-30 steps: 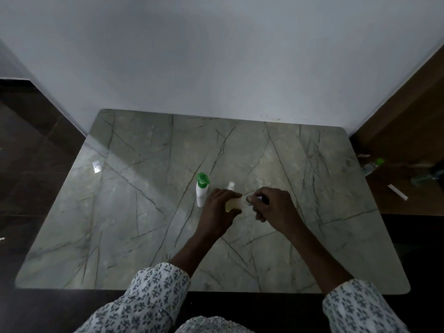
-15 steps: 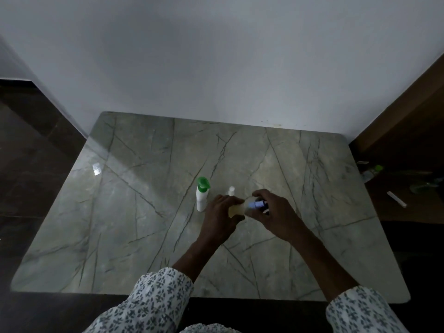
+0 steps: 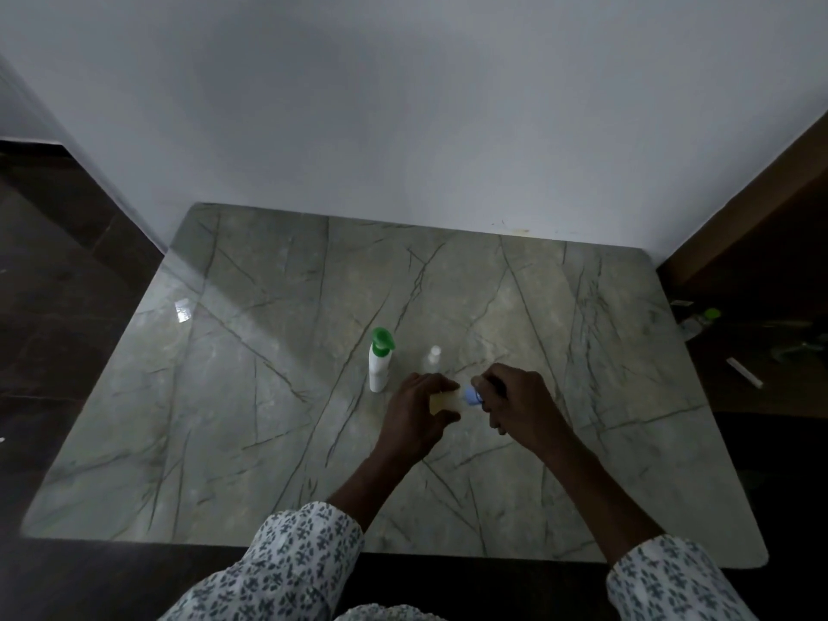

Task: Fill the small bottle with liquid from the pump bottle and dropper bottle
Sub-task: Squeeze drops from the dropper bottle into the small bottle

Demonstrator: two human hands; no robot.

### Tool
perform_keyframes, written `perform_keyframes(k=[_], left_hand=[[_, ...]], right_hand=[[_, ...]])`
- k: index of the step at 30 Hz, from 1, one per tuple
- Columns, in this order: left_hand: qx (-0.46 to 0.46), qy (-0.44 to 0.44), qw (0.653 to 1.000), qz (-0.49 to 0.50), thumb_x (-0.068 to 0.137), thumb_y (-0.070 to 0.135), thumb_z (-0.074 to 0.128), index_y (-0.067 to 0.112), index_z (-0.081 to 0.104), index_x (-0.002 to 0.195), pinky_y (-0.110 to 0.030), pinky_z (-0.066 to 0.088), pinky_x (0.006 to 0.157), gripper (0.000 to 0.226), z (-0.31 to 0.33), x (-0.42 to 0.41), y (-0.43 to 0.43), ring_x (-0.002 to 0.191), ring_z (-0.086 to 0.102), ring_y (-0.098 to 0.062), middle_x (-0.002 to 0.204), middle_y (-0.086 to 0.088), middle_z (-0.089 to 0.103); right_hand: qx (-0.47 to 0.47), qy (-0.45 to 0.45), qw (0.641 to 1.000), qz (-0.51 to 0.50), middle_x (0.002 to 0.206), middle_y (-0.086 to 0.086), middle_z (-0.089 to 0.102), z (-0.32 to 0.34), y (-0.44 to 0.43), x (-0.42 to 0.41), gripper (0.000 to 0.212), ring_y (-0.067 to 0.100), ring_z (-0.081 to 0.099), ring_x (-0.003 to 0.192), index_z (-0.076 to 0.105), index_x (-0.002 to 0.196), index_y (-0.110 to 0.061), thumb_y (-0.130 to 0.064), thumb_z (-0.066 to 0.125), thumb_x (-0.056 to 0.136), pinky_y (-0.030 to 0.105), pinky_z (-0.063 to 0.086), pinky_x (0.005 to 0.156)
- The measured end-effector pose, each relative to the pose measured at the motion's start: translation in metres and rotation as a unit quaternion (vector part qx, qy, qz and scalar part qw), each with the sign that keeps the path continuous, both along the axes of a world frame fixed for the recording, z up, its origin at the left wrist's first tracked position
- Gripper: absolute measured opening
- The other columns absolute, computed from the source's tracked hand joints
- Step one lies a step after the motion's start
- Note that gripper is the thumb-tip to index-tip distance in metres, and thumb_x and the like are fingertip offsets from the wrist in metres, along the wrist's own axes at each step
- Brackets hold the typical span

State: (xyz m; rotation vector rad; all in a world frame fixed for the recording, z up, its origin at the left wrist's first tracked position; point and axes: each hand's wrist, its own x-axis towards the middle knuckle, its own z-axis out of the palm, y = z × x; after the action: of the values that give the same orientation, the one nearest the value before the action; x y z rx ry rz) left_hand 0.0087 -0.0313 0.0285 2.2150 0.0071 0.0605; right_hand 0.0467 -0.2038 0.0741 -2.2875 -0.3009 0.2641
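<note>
Blue cap (image 3: 472,395) now off btl (image 3: 443,403)

The left hand (image 3: 419,407) hides most of the pale bottle (image 3: 446,402) in its grip, the right hand (image 3: 519,403) covers all but a sliver of its blue cap (image 3: 471,395), and the small clear bottle (image 3: 433,358) behind them toward the table's far edge is too faint to make out.

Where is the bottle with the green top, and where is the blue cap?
Pump bottle (image 3: 377,374): head view, on its white body.
Blue cap (image 3: 472,395): head view, on the cap's side, between both hands.
</note>
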Motion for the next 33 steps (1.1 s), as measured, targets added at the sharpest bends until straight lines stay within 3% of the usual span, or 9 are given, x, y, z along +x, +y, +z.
perform_keyframes(k=[4,9,13,16,18,21,23,29,33], left_hand=[[-0.023,0.013,1.0,0.009,0.069,0.02,0.084,0.02,0.069,0.108,-0.005,0.035,0.073,0.042,0.001,0.004,0.0,0.089,0.053,-0.003,0.099,0.007,0.065],[-0.025,0.014,1.0,0.009,0.071,0.017,0.083,0.017,0.067,0.109,-0.007,0.035,0.073,0.041,-0.003,0.004,-0.005,0.09,0.052,-0.005,0.103,0.0,0.065],[-0.018,0.039,0.999,0.001,0.074,0.02,0.081,0.017,0.065,0.113,-0.014,0.038,0.076,0.042,-0.014,0.007,-0.008,0.094,0.053,-0.008,0.109,-0.001,0.065],[-0.01,0.067,0.998,-0.013,0.078,0.02,0.078,0.02,0.06,0.124,-0.027,0.047,0.093,0.05,-0.021,0.013,-0.012,0.109,0.058,-0.015,0.121,-0.001,0.064],[-0.004,0.097,0.995,-0.022,0.079,0.017,0.077,0.023,0.047,0.141,-0.035,0.042,0.107,0.069,-0.026,0.015,-0.013,0.128,0.048,-0.016,0.141,0.0,0.053],[-0.003,0.138,0.99,-0.011,0.079,0.012,0.077,0.022,0.027,0.152,-0.034,0.035,0.113,0.089,-0.039,0.014,-0.008,0.142,0.032,-0.018,0.157,-0.002,0.031],[0.005,0.155,0.988,0.002,0.081,0.011,0.074,0.019,0.031,0.15,-0.027,0.032,0.109,0.082,-0.048,0.01,-0.001,0.141,0.035,-0.02,0.155,-0.005,0.034],[-0.015,0.178,0.983,0.033,0.082,0.011,0.073,0.012,0.045,0.142,-0.04,0.045,0.106,0.065,-0.072,0.003,0.014,0.128,0.05,-0.022,0.141,-0.008,0.052],[-0.027,0.176,0.983,0.045,0.084,0.012,0.072,0.01,0.046,0.141,-0.039,0.048,0.103,0.063,-0.082,0.007,0.014,0.124,0.053,-0.02,0.14,-0.008,0.053]], right_hand=[[0.01,0.0,0.998,0.067,0.086,-0.002,0.069,0.001,-0.006,0.005,0.023,0.003,0.068,0.064,0.062,0.106,-0.017,-0.018,0.072,0.085,0.019,0.055,0.061],[0.014,-0.004,1.0,0.026,0.063,-0.014,0.061,-0.004,-0.002,0.0,0.011,0.002,0.063,0.048,0.066,0.098,-0.009,-0.009,0.069,0.087,0.013,0.047,0.049],[0.009,-0.001,1.0,0.004,0.061,-0.017,0.059,-0.012,0.0,0.002,0.01,-0.001,0.061,0.046,0.066,0.096,-0.007,-0.009,0.069,0.087,0.013,0.048,0.046],[0.003,0.022,0.999,-0.024,0.062,-0.008,0.06,-0.023,0.001,0.006,0.009,-0.002,0.061,0.044,0.065,0.094,-0.007,-0.011,0.069,0.087,0.012,0.047,0.044],[-0.013,0.024,0.999,-0.041,0.066,-0.003,0.063,-0.035,0.002,0.012,0.01,0.0,0.062,0.046,0.065,0.093,-0.006,-0.011,0.071,0.086,0.012,0.046,0.044],[-0.067,-0.001,0.996,-0.066,0.079,0.008,0.069,-0.059,-0.006,0.029,0.013,0.017,0.068,0.063,0.066,0.092,-0.003,-0.011,0.072,0.084,0.028,0.055,0.055],[-0.108,-0.022,0.99,-0.085,0.08,0.016,0.07,-0.076,-0.015,0.045,0.013,0.031,0.068,0.071,0.066,0.089,-0.001,-0.01,0.072,0.082,0.039,0.057,0.062],[-0.162,-0.044,0.981,-0.097,0.079,0.022,0.068,-0.106,-0.034,0.088,0.013,0.037,0.066,0.075,0.063,0.087,0.002,-0.009,0.07,0.082,0.043,0.055,0.064],[-0.171,-0.03,0.98,-0.092,0.077,0.023,0.067,-0.122,-0.037,0.101,0.013,0.038,0.064,0.074,0.062,0.084,0.002,-0.009,0.068,0.082,0.041,0.051,0.062]])
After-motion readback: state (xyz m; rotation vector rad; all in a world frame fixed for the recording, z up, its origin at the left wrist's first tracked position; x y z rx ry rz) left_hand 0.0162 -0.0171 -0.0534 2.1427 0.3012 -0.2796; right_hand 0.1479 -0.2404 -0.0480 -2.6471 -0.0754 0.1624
